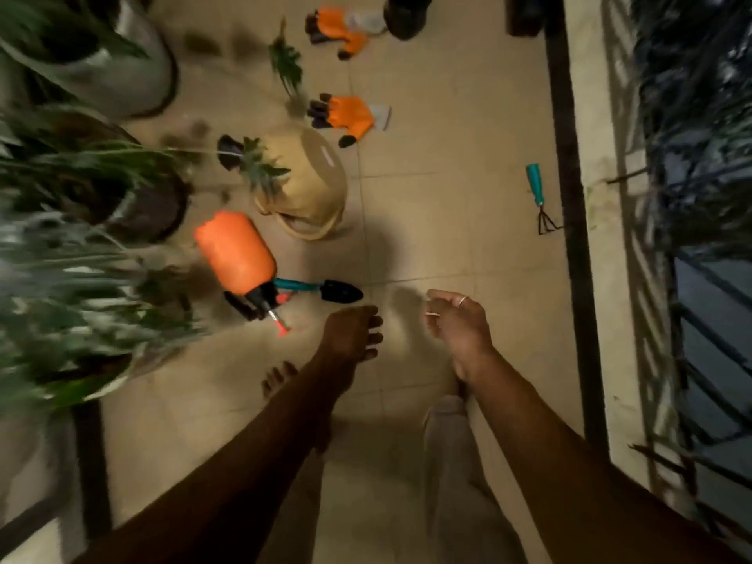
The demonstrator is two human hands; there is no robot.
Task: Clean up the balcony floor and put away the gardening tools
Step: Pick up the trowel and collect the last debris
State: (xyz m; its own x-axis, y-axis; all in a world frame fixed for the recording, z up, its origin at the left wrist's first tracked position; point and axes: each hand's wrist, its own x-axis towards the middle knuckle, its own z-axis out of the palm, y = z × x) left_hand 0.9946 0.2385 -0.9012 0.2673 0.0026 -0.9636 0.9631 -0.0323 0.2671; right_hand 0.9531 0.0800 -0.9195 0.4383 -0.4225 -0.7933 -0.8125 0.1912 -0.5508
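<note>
An orange spray bottle [235, 252] lies on its side on the beige tiled floor [447, 205]. A teal-handled black trowel [321, 289] lies just right of its nozzle. A teal-handled hand rake [539, 197] lies near the right wall. Two orange gardening gloves lie further off, the near glove [350, 118] and the far glove [339, 30]. A tan pot [309, 185] lies tipped over, with plant cuttings [260, 164] and soil patches around it. My left hand [352, 331] hovers just below the trowel, fingers loosely bent, holding nothing. My right hand [462, 323] hangs beside it, relaxed and empty.
Large potted plants [77, 238] crowd the left side. A dark strip and low wall [598, 238] with a metal railing [700, 319] bound the right. My bare feet [278, 378] stand on the tiles below my hands. A dark pot [405, 14] stands at the far end.
</note>
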